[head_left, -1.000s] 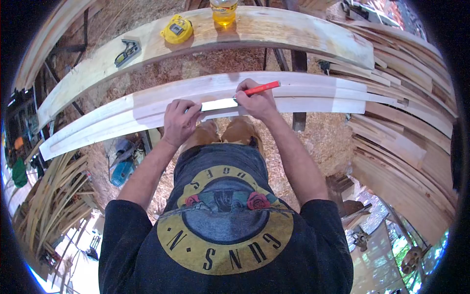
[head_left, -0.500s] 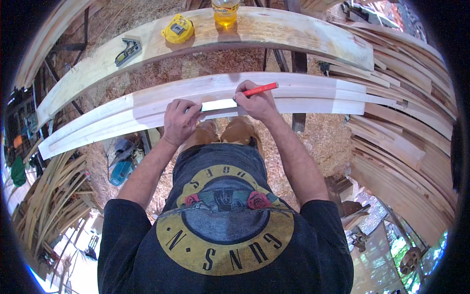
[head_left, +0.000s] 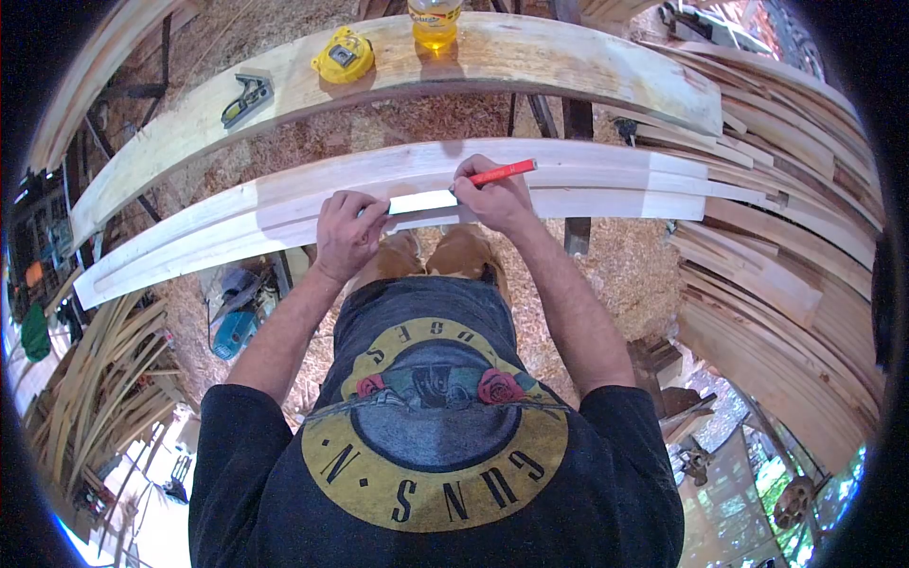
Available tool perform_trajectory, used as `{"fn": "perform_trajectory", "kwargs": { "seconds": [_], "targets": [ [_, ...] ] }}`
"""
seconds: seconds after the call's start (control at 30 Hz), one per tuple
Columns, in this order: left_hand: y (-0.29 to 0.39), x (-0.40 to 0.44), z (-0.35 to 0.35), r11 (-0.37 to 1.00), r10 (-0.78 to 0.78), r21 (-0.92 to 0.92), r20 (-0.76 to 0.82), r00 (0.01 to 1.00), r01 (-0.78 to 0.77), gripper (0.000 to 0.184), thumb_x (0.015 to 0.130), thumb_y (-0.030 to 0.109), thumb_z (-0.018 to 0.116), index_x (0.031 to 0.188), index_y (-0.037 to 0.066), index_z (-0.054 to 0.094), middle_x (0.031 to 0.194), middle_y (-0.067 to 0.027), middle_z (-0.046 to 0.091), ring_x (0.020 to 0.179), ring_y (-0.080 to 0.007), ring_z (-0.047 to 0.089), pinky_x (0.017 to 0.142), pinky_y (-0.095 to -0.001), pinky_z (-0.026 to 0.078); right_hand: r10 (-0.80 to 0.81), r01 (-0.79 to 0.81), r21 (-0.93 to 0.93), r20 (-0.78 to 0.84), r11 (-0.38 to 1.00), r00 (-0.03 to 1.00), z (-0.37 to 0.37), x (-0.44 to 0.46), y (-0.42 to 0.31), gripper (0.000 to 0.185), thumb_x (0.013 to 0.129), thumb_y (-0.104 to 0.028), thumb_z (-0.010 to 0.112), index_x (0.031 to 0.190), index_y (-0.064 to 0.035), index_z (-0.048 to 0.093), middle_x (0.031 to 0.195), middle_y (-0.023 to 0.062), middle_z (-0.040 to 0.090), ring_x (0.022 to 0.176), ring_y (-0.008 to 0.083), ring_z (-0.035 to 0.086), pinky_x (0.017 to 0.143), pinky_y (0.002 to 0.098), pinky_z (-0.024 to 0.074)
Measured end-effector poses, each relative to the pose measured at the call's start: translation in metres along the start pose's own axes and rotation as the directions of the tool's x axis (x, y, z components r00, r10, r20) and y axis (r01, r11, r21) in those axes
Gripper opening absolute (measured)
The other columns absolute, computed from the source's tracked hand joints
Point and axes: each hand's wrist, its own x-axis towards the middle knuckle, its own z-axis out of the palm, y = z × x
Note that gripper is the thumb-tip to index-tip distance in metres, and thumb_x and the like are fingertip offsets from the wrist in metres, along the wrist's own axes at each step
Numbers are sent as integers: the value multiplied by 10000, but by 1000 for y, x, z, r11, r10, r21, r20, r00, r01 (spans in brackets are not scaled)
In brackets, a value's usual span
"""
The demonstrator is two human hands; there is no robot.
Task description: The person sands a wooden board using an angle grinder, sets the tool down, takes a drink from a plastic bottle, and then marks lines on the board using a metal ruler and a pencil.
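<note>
A flat, bright white strip (head_left: 422, 202) with dark ends spans the gap between my hands, lying over a long pale wooden board (head_left: 606, 204). My left hand (head_left: 350, 230) is closed, thumb and fingers pinching the strip's left end. The other end meets the fingers of my right hand (head_left: 496, 199), which is also closed. A red flat carpenter's pencil (head_left: 507, 172) lies in that hand, pointing up to the right. What exactly the strip is cannot be made out. Both hands rest at the board's near side.
Beyond the board, a plank (head_left: 568, 71) carries a yellow tape measure (head_left: 344, 57), a small metal tool (head_left: 248, 99) and a bottle of yellow liquid (head_left: 435, 26). Stacked boards (head_left: 786, 275) fill the right side. A teal power tool (head_left: 235, 333) sits low left among wood shavings.
</note>
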Motion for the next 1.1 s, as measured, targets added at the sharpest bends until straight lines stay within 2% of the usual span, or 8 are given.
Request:
{"fn": "perform_trajectory", "kwargs": {
  "seconds": [0.3, 0.4, 0.5, 0.6, 0.7, 0.8, 0.83, 1.1],
  "targets": [
    [1, 0, 0, 1000, -9, 2, 4, 1000, 9, 263, 770, 122, 816, 1020, 134, 738, 944, -24, 665, 916, -256, 628, 770, -403, 482, -14, 14, 39, 10, 999, 1000, 0, 0, 1, 134, 862, -182, 665, 870, -48, 678, 718, 3, 621, 686, 97, 572, 609, 301, 479],
    [1, 0, -1, 1000, -3, 3, 1, 1000, 3, 262, 770, 130, 820, 1020, 134, 739, 943, -26, 664, 917, -259, 627, 772, -404, 482, -1, 1, -28, -12, 1000, 1000, 0, -1, -5, 133, 864, -178, 665, 874, -47, 680, 712, 16, 626, 682, 103, 581, 609, 309, 483],
    [2, 0, -1, 1000, -3, 0, -7, 1000, 3, 263, 771, 136, 824, 1020, 134, 740, 943, -29, 663, 916, -260, 627, 774, -403, 482, 22, -24, 34, 56, 999, 998, -1, -1, 5, 198, 902, -243, 705, 933, -49, 684, 793, 27, 656, 767, 112, 604, 696, 303, 501],
    [1, 0, -1, 1000, -2, 1, -3, 1000, 2, 265, 772, 136, 823, 1023, 134, 740, 942, -29, 662, 913, -260, 626, 774, -405, 482, 32, -29, -49, 48, 998, 998, -1, 2, 9, 202, 902, -242, 707, 931, -44, 681, 811, 33, 672, 786, 107, 615, 710, 301, 507],
    [0, -1, 0, 1000, 1, 3, -4, 1000, -1, 264, 775, 134, 820, 1026, 135, 739, 939, -27, 663, 911, -259, 626, 775, -409, 482, -45, 45, -74, 12, 996, 999, -2, 1, 7, 171, 911, -204, 697, 940, -37, 674, 825, 34, 683, 788, 100, 627, 709, 290, 527],
    [-1, -2, 3, 1000, -2, 3, -6, 1000, 2, 264, 776, 128, 817, 1029, 134, 739, 938, -24, 667, 913, -258, 627, 777, -410, 483, -19, 40, 208, -102, 977, 995, -14, 2, 20, 130, 916, -149, 679, 958, -26, 665, 845, 43, 690, 785, 103, 644, 706, 290, 555],
    [-2, -3, 3, 1000, -5, 4, -6, 1000, 5, 265, 777, 125, 815, 1030, 134, 739, 939, -23, 668, 914, -258, 628, 778, -409, 483, 30, 3, 239, -136, 971, 990, -21, -1, 5, 104, 886, -126, 673, 904, -24, 680, 782, 43, 687, 753, 121, 649, 692, 293, 535],
    [0, -1, 3, 1000, 5, 9, -8, 1000, -5, 289, 750, 127, 829, 1026, 137, 744, 949, -27, 677, 914, -263, 633, 775, -410, 488, -46, 52, 68, -89, 996, 995, -47, -9, 16, 112, 881, -140, 684, 918, -36, 669, 783, 24, 658, 737, 121, 610, 690, 306, 519]
  ]
}}
